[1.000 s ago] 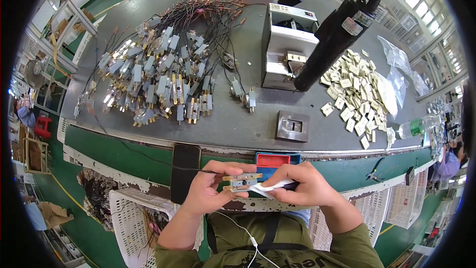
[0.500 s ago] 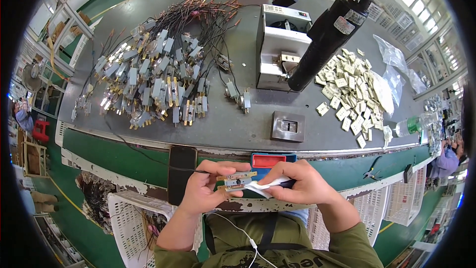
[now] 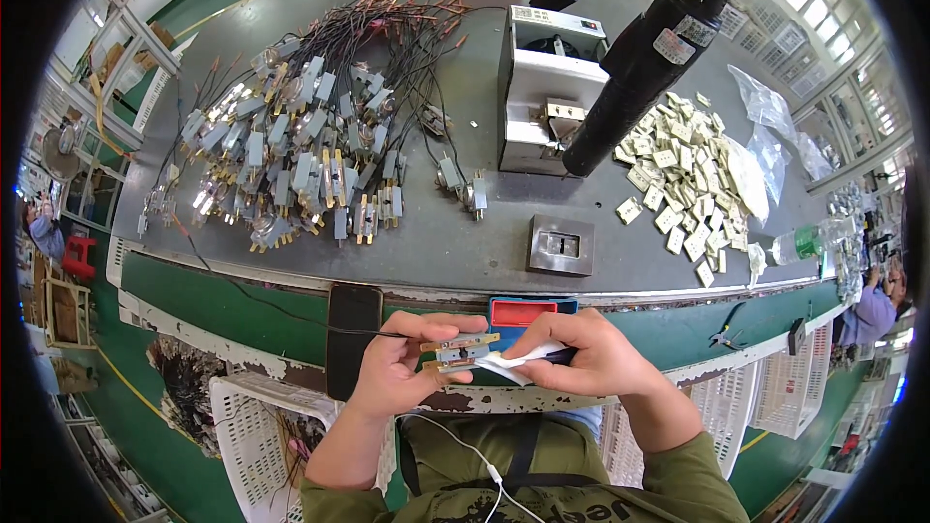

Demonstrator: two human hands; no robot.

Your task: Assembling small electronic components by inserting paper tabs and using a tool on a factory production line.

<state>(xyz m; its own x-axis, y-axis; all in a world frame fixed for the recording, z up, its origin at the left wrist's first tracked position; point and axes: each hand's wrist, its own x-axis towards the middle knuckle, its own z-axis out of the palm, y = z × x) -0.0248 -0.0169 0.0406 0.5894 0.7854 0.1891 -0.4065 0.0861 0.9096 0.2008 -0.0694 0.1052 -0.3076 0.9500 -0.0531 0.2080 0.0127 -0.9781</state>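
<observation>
Pinched between the thumb and fingers of my left hand (image 3: 400, 365) is a grey electrical part (image 3: 455, 353) with brass-coloured terminal strips and a trailing black wire (image 3: 281, 310). My right hand (image 3: 593, 353) is closed on a folded white cloth (image 3: 511, 365), whose tip touches the right side of the part. A dark, slim object shows between the right fingers; its kind is hidden. Both hands are in front of the table's near edge. Behind them is a blue holder with a red tray (image 3: 523, 312), and a black phone (image 3: 355, 337) lies to the left.
A heap of similar wired grey parts (image 3: 291, 136) covers the table's left side. A machine (image 3: 547, 87), a black tubular tool (image 3: 644, 73) and a metal block fixture (image 3: 562, 245) stand mid-table. Cream plastic pieces (image 3: 683, 179) are piled at right, near pliers (image 3: 727, 327).
Both hands keep almost the same pose, with the cloth still against the part. The whole view has shifted very slightly.
</observation>
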